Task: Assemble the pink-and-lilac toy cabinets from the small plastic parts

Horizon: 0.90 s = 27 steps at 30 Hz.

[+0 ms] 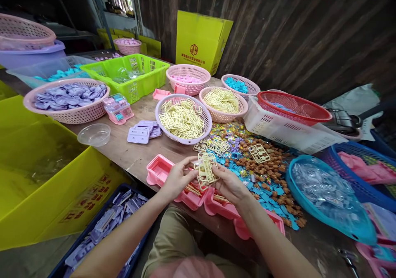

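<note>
Head camera, looking down at a wooden work table (130, 154). Two bare hands meet near the table's front edge. The left hand (177, 180) and the right hand (228, 184) together grasp a small stack of cream plastic part frames (206, 167), the fingers of each pinching one side; the stack is raised just above a row of pink plastic trays (161, 171) that lies directly under both hands. How many frames are in the stack cannot be told.

Just beyond the hands, three or so loose cream frames (259, 152) rest on a scattered heap of small brown and blue plastic pieces (266, 179), which spreads to the right of the right hand.

Farther beyond the hands stand two round baskets filled with the same cream frames: a lilac one (183, 118) and a pink one (222, 104). Two more pink round baskets sit behind these.

Left of the left hand lie a few lilac flat rectangular parts (142, 131), one clear plastic bowl (94, 134) and one large pink basket of purple discs (68, 100). Far right of the right hand is one blue oval basket of clear pieces (328, 195)
</note>
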### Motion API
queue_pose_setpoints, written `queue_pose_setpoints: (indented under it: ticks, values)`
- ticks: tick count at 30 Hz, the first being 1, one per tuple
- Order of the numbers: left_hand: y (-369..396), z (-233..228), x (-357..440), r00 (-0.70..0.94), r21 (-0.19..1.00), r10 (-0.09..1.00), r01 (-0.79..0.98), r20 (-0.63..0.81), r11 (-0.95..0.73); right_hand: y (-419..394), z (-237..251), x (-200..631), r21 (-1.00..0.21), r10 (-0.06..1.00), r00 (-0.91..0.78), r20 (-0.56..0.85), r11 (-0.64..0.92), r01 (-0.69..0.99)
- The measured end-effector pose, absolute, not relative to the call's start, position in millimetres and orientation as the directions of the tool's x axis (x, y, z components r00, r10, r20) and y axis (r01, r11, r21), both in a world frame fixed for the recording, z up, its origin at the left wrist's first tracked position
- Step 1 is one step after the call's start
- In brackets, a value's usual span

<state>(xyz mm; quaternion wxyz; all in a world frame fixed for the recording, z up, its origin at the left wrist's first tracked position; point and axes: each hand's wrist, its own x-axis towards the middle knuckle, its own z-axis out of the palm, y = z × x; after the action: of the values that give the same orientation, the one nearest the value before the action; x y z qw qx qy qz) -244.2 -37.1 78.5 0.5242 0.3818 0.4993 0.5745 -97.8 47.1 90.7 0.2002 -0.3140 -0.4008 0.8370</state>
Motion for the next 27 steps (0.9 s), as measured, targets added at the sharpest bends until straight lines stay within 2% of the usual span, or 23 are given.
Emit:
queue_pose_setpoints:
  ticks: [3, 5, 7, 9, 11, 16, 21, 27]
  values:
    - [-25.1, 80.6, -239.5, -0.097, 0.998, 0.994, -0.057, -0.043, 0.037, 50.7, 89.2, -81.4, -0.853, 0.663, -0.665, -0.343, -0.517, -0.076]
    - [-11.6, 82.8, -243.2, -0.083, 0.964, 0.996, 0.260, -0.033, 0.053, 56.9, 89.7, -65.7, -0.881, 0.731, -0.601, -0.323, -0.464, -0.091]
    - [6.0, 83.9, -249.7, -0.089, 0.759, 0.994, 0.641, -0.068, 0.110, 64.0, 91.8, -48.2, -0.897, 0.787, -0.529, -0.318, -0.430, -0.101]
    - [25.9, 82.3, -254.8, -0.097, 0.520, 0.986, 0.840, -0.137, 0.155, 69.7, 94.7, -31.9, -0.905, 0.823, -0.468, -0.322, -0.412, -0.101]
    - [45.5, 77.8, -255.6, -0.082, 0.418, 0.973, 0.893, -0.217, 0.169, 72.5, 97.0, -19.5, -0.907, 0.839, -0.436, -0.326, -0.407, -0.105]
    - [77.8, 61.9, -247.7, -0.019, 0.327, 0.936, 0.935, -0.351, 0.141, 71.3, 95.8, -3.4, -0.906, 0.849, -0.423, -0.317, -0.402, -0.128]
    - [80.8, 52.0, -247.9, -0.039, 0.288, 0.945, 0.948, -0.325, 0.138, 73.2, 88.7, 7.6, -0.905, 0.865, -0.395, -0.308, -0.395, -0.159]
    - [74.6, 45.4, -246.9, -0.108, 0.313, 0.957, 0.930, -0.270, 0.193, 75.8, 81.3, 11.9, -0.897, 0.856, -0.414, -0.309, -0.407, -0.173]
